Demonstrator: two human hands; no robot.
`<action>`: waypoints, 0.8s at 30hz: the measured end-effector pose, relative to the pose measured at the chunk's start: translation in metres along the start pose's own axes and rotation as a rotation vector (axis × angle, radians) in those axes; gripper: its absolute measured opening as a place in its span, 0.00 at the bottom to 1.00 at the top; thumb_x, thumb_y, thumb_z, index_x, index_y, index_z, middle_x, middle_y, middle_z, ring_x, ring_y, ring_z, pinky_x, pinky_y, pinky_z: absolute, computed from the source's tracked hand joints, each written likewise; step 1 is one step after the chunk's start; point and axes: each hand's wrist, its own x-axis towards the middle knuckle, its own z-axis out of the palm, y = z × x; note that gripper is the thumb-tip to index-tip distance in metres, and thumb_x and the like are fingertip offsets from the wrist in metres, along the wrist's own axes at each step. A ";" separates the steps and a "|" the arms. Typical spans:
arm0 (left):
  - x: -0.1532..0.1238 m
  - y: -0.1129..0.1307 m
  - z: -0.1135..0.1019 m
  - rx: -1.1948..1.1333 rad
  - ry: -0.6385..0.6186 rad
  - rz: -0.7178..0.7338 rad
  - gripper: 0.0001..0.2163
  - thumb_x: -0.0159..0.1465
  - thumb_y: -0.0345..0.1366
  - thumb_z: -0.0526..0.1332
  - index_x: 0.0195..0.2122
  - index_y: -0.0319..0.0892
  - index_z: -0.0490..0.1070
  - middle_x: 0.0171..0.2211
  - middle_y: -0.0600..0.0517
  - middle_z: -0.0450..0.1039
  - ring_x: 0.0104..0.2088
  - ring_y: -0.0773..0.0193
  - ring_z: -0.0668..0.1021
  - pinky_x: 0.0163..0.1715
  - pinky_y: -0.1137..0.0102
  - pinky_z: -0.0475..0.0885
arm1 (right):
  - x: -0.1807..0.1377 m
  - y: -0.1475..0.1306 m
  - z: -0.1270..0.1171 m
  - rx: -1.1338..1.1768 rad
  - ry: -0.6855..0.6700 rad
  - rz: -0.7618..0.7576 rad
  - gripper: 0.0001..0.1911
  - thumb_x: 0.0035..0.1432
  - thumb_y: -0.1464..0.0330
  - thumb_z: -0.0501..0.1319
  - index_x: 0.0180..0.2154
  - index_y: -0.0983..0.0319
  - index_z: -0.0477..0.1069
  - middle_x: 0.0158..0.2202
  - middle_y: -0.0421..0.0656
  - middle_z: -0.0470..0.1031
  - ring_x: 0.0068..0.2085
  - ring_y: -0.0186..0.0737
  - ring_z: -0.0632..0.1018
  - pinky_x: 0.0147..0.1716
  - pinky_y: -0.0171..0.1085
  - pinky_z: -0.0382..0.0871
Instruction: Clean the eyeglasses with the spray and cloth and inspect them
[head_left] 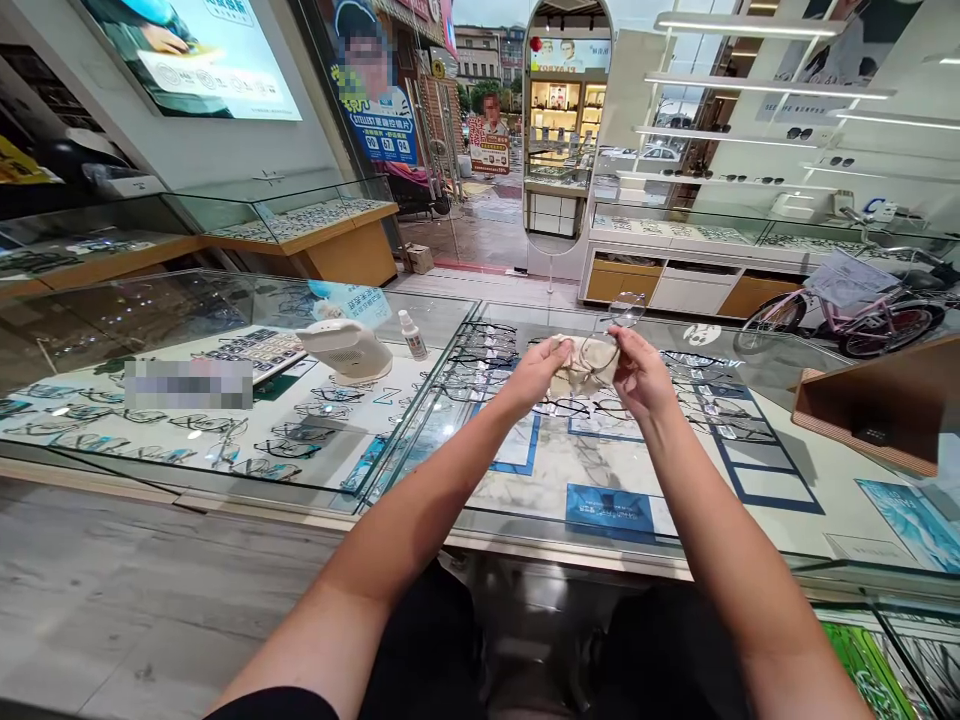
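Note:
Over the glass display counter, my left hand is closed on a crumpled cream cloth. My right hand pinches a pair of thin-framed eyeglasses at the cloth's right edge. A clear lens part juts up beyond my right fingers, and a thin dark frame line crosses the cloth. The cloth and fingers hide the rest of the eyeglasses. Beneath both hands, rows of eyeglass frames lie under the glass.
A white spray bottle and a white device stand left of my hands. To the right is a wood-coloured stand. A blue card lies near the front edge. Beyond the counter are an oval mirror and a pink bicycle.

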 end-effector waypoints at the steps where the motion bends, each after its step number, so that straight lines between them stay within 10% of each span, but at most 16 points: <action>1: 0.002 0.000 -0.003 -0.016 0.040 0.018 0.28 0.58 0.60 0.73 0.44 0.38 0.77 0.37 0.48 0.82 0.41 0.58 0.82 0.44 0.66 0.76 | 0.001 -0.003 -0.002 0.002 0.002 -0.023 0.21 0.44 0.52 0.81 0.38 0.54 0.83 0.21 0.35 0.67 0.25 0.34 0.67 0.26 0.38 0.67; 5: 0.008 0.006 -0.011 -0.094 0.154 0.081 0.25 0.60 0.56 0.74 0.44 0.39 0.76 0.39 0.48 0.82 0.44 0.58 0.84 0.47 0.65 0.77 | 0.002 -0.015 -0.007 0.027 -0.006 -0.085 0.19 0.48 0.50 0.79 0.38 0.52 0.83 0.20 0.33 0.55 0.25 0.35 0.62 0.28 0.38 0.65; 15: 0.003 0.019 -0.011 -0.044 0.199 0.078 0.15 0.61 0.47 0.70 0.36 0.39 0.77 0.31 0.51 0.76 0.34 0.64 0.77 0.37 0.71 0.72 | 0.003 -0.028 -0.016 0.005 0.046 -0.113 0.15 0.54 0.49 0.74 0.37 0.50 0.81 0.22 0.35 0.62 0.27 0.37 0.65 0.33 0.41 0.70; 24: -0.024 0.019 0.021 0.443 -0.366 -0.114 0.13 0.65 0.45 0.63 0.42 0.41 0.79 0.32 0.52 0.73 0.31 0.64 0.70 0.31 0.71 0.63 | 0.001 -0.037 -0.019 0.021 0.016 -0.157 0.15 0.59 0.47 0.72 0.35 0.50 0.79 0.22 0.35 0.66 0.26 0.37 0.66 0.30 0.40 0.68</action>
